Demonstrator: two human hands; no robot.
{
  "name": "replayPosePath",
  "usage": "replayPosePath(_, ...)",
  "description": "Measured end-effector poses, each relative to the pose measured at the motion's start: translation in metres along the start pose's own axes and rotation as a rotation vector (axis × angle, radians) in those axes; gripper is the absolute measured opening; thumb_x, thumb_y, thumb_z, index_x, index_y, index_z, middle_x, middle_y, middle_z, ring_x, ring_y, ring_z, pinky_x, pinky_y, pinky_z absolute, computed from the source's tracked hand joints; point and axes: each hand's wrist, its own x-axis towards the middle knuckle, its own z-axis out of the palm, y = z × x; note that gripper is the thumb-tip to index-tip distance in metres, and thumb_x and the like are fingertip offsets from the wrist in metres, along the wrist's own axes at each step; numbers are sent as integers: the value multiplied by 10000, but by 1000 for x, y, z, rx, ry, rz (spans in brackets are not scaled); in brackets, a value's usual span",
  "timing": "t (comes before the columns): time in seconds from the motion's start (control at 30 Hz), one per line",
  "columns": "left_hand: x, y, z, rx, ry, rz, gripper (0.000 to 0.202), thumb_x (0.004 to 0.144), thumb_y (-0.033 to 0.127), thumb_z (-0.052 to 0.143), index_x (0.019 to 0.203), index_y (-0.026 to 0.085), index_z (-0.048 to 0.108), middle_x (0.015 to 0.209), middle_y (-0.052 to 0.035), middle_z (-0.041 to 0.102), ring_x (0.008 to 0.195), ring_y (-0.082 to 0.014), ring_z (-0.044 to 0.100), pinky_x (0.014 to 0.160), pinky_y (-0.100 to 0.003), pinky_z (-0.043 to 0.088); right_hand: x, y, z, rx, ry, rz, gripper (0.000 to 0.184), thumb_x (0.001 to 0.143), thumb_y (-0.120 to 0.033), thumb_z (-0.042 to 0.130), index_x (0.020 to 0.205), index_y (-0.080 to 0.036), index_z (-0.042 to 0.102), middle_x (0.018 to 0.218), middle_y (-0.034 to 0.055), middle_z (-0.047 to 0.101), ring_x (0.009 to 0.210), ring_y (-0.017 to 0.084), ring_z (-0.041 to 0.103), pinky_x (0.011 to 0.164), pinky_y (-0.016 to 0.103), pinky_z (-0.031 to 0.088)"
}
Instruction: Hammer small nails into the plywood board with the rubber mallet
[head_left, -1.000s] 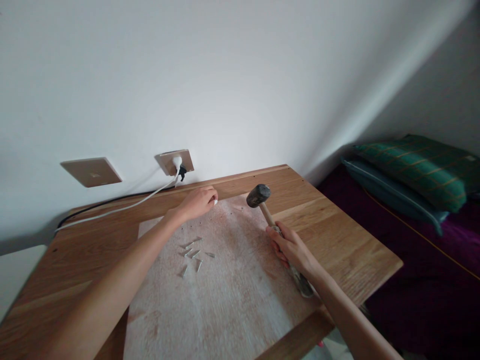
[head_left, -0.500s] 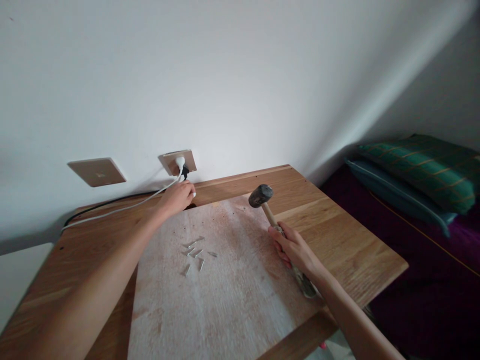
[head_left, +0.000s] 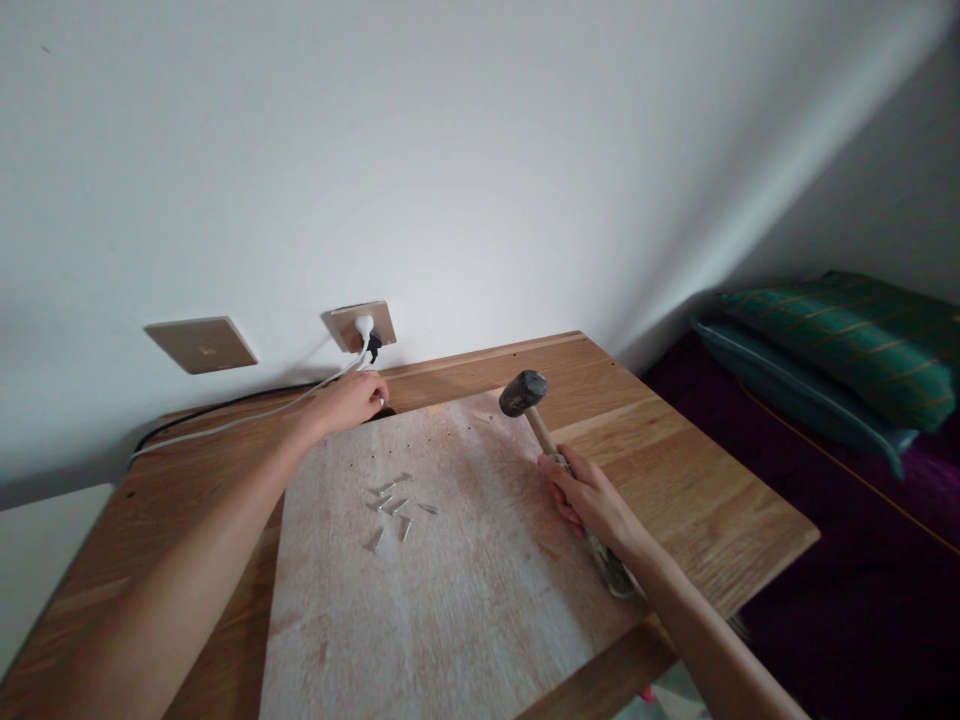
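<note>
Nearest, a pale board (head_left: 442, 610) lies on the wooden table (head_left: 682, 480), and over its right side the right hand (head_left: 583, 490) has its fingers wrapped round the handle of a mallet (head_left: 523, 394) – the dark head points toward the wall. Loose metal nails (head_left: 406, 529) lie scattered on the board, left of the mallet. Beyond them, at the board's far edge, the left hand (head_left: 357, 400) has its fingers curled; a small white spot shows there – whether they grip anything, I cannot tell. Just behind, a white plug (head_left: 364, 326) sits in a wall socket (head_left: 381, 318).
</note>
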Motion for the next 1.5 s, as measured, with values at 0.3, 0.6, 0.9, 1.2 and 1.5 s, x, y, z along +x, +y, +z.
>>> replayPosePath(0.3,-2,6,-6,-32,-135,-103,111,755,197,605,705,222,701,811,-50,774,780,-233,714,731,-315,487,-1,-1,0,10,-2,5,446,888,-659,583,760,-264,417,523,-115,427,321,63,348,274,184,316)
replayPosePath(0.6,10,22,18,-839,164,-85,139,712,136,607,828,190,661,858,-39,725,828,-181,677,811,-303,525,-1,-3,1,5,3,5,456,863,-680,586,758,-270,414,488,-119,407,313,67,332,271,184,298)
replayPosePath(0.9,7,17,20,-1667,155,-521,107,794,252,598,768,149,615,623,32,488,468,-67,329,428,-199,216,0,1,0,-12,11,4,435,873,-657,585,770,-268,420,500,-115,434,303,67,351,275,184,313)
replayPosePath(1.2,1,27,16,-1458,-48,-360,138,790,262,720,766,138,665,760,-25,603,659,-110,487,569,-226,327,-5,-3,0,6,4,22,450,867,-668,590,766,-270,408,528,-121,411,324,64,355,278,184,312)
replayPosePath(1.5,-17,31,28,-1619,-167,-309,209,865,343,746,869,142,690,803,-23,597,690,-116,464,627,-257,342,-24,7,-15,7,0,74,480,845,-683,630,756,-265,410,532,-123,412,322,56,345,279,178,296)
